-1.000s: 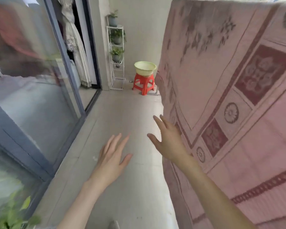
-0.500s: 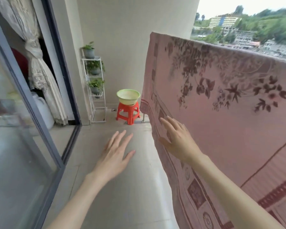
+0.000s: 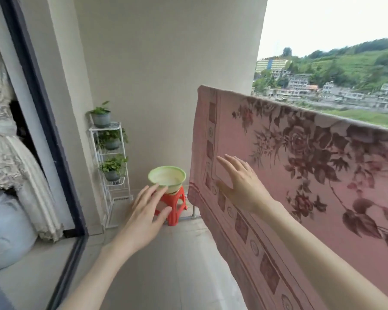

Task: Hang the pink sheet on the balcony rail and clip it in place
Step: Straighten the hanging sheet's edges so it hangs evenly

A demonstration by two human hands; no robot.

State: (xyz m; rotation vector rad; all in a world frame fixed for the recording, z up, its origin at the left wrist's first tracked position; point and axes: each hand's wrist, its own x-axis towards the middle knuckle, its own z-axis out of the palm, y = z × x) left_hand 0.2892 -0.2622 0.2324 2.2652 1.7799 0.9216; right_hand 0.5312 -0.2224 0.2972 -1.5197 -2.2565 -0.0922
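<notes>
Pink sheet draped over the balcony rail, hanging down its inner side along the floor's right edge. Right hand flat against the cloth near its far end, fingers straight. Left hand in mid-air, fingers spread, empty. Green basin on red stool at far wall.
</notes>
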